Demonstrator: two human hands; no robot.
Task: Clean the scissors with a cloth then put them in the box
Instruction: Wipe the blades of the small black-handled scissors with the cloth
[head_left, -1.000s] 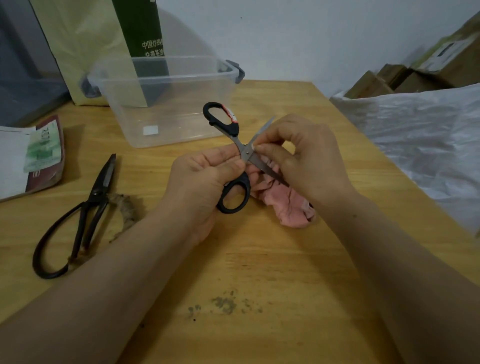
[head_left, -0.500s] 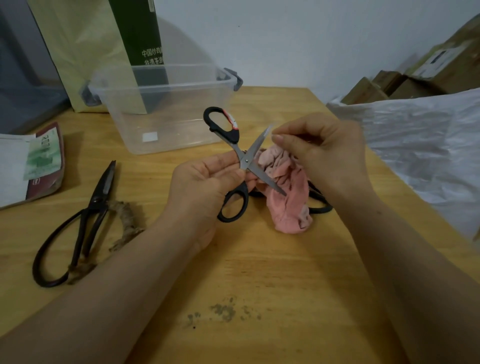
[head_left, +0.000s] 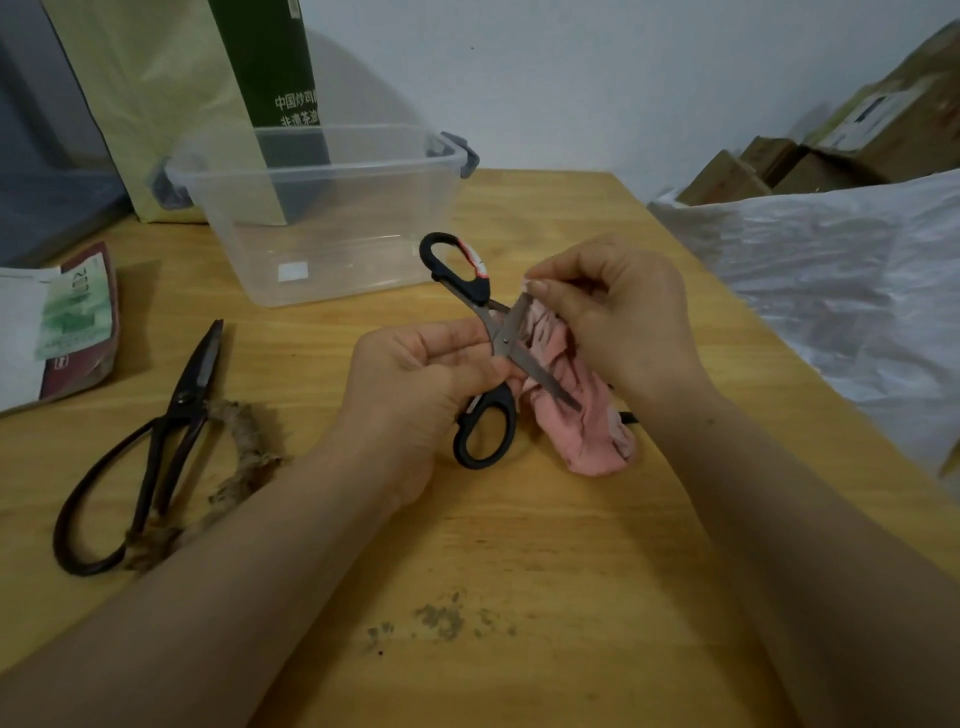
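Observation:
My left hand (head_left: 415, 384) grips black-handled scissors (head_left: 485, 444) near the pivot, blades spread open in an X above the table. My right hand (head_left: 618, 322) pinches a pink cloth (head_left: 582, 415) around the tip of the upper blade; the rest of the cloth hangs down onto the table behind the lower blade. A clear plastic box (head_left: 317, 218) with grey latches stands open and empty at the back, just beyond the scissors' upper handle. A dark loop peeks out from under the cloth, mostly hidden.
Old dark iron scissors (head_left: 156, 441) lie at the left on frayed brown twine (head_left: 244, 467). A packet and papers (head_left: 57, 327) sit at the far left. A green bag (head_left: 171, 93) stands behind the box. White plastic sheeting (head_left: 831, 291) borders the right edge. Dirt specks (head_left: 441, 618) lie near me.
My right hand lifted the pink cloth from the table and brought it up around the tip of the upper blade. The left hand kept its hold on the scissors.

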